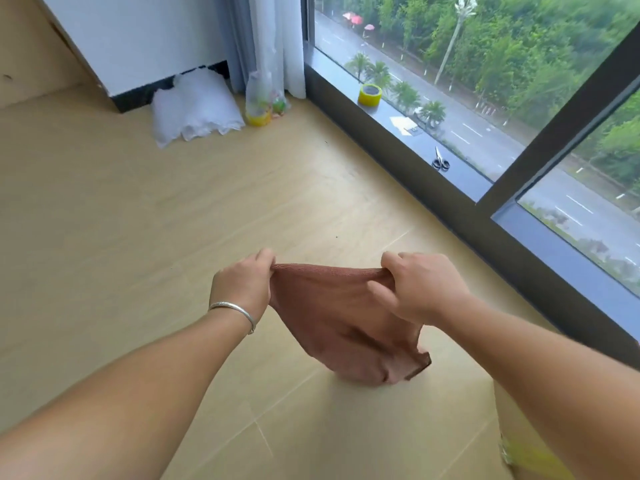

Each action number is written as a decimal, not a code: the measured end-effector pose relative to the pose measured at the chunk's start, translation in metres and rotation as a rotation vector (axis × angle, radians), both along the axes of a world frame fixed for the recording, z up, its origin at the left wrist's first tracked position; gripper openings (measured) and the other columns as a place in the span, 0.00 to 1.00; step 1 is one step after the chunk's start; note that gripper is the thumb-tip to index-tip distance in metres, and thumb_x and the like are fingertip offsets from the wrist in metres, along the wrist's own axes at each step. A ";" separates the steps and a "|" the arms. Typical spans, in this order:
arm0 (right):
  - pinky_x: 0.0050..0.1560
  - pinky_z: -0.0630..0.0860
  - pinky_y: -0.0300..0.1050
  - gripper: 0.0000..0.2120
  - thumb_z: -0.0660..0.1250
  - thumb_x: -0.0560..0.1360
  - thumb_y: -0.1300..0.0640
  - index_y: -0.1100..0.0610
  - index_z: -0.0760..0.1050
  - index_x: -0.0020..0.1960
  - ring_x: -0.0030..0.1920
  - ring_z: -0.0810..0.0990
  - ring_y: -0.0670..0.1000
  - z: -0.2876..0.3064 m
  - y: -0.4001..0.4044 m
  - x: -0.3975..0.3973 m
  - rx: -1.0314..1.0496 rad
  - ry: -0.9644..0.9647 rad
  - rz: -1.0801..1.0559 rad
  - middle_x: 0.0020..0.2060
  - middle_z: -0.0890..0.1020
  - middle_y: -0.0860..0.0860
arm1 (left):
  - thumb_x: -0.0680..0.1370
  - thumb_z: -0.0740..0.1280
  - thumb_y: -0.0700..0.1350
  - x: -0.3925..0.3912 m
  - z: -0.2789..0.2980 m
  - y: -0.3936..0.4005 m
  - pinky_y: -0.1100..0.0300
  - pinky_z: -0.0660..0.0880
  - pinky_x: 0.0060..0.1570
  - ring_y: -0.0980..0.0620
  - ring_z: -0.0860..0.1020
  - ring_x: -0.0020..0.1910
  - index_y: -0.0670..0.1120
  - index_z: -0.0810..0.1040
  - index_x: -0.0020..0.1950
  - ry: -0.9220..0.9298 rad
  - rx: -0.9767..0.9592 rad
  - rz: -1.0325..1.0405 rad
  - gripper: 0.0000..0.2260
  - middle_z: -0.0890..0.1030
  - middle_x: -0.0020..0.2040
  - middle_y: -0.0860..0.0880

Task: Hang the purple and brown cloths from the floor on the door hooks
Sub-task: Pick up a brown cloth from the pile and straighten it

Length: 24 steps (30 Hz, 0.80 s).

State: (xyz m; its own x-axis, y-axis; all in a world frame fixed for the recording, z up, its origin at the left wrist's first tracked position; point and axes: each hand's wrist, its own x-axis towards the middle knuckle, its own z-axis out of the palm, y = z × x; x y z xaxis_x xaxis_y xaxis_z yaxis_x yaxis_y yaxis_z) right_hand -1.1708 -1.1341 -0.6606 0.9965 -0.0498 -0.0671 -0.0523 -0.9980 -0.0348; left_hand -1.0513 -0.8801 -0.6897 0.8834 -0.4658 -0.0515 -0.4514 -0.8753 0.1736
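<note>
Head view: the brown cloth (343, 320) is hanging in the air between both hands, clear of the floor (138, 220). The left hand (244, 284) is pinching one upper corner; the right hand (420, 289) is gripping the opposite corner with thumb and forefinger, its other fingers spreading loosely over the fabric. The top edge is being pulled fairly taut — likely to open the cloth out and find an edge to hook. A bracelet (235, 311) is sitting on the left wrist. Well beyond the hands, a white bag (194, 105) is lying against the wall; to the right, a tape roll (370, 95) and scissors (440, 160) are resting on the windowsill. The purple cloth and door hooks are not showing — hanging appears not yet done.
</note>
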 end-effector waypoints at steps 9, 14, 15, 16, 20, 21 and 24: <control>0.33 0.63 0.46 0.04 0.55 0.78 0.56 0.52 0.67 0.45 0.41 0.74 0.53 0.112 0.090 0.128 0.047 -0.047 0.026 0.39 0.75 0.47 | 0.77 0.60 0.40 0.090 0.132 0.113 0.56 0.71 0.36 0.46 0.76 0.41 0.52 0.69 0.49 -0.110 0.010 0.169 0.07 0.78 0.42 0.53; 0.33 0.65 0.45 0.09 0.65 0.76 0.50 0.54 0.69 0.43 0.37 0.74 0.55 0.153 0.137 0.168 0.108 -0.168 -0.013 0.37 0.74 0.49 | 0.77 0.60 0.40 0.115 0.180 0.168 0.55 0.67 0.35 0.44 0.76 0.43 0.51 0.71 0.50 -0.211 -0.020 0.243 0.06 0.79 0.43 0.51; 0.34 0.65 0.45 0.09 0.66 0.76 0.49 0.53 0.71 0.44 0.38 0.74 0.55 0.157 0.145 0.173 0.115 -0.184 0.004 0.37 0.75 0.49 | 0.78 0.60 0.42 0.115 0.186 0.177 0.56 0.67 0.35 0.44 0.76 0.43 0.51 0.72 0.50 -0.233 -0.031 0.254 0.05 0.79 0.43 0.51; 0.35 0.65 0.45 0.09 0.66 0.76 0.48 0.53 0.73 0.44 0.38 0.75 0.55 0.161 0.152 0.175 0.116 -0.188 0.020 0.38 0.75 0.48 | 0.78 0.60 0.43 0.114 0.191 0.186 0.56 0.66 0.35 0.44 0.76 0.43 0.51 0.73 0.50 -0.252 -0.041 0.261 0.04 0.79 0.43 0.51; 0.34 0.64 0.44 0.09 0.65 0.76 0.48 0.52 0.78 0.45 0.40 0.76 0.54 0.165 0.172 0.167 0.143 -0.101 0.114 0.37 0.77 0.48 | 0.77 0.65 0.47 0.089 0.196 0.220 0.57 0.63 0.34 0.47 0.76 0.42 0.53 0.76 0.45 -0.198 -0.117 0.285 0.01 0.79 0.40 0.54; 0.33 0.63 0.44 0.09 0.65 0.76 0.48 0.53 0.78 0.44 0.40 0.75 0.53 0.164 0.176 0.160 0.156 -0.061 0.142 0.37 0.77 0.48 | 0.76 0.66 0.48 0.077 0.193 0.228 0.58 0.62 0.35 0.49 0.76 0.42 0.53 0.76 0.44 -0.156 -0.111 0.281 0.01 0.79 0.40 0.55; 0.32 0.66 0.43 0.11 0.64 0.75 0.47 0.55 0.77 0.41 0.39 0.75 0.55 0.146 0.184 0.125 0.191 0.068 0.222 0.36 0.78 0.51 | 0.75 0.68 0.50 0.030 0.176 0.244 0.59 0.64 0.36 0.51 0.76 0.42 0.54 0.77 0.44 -0.011 -0.061 0.240 0.02 0.79 0.41 0.56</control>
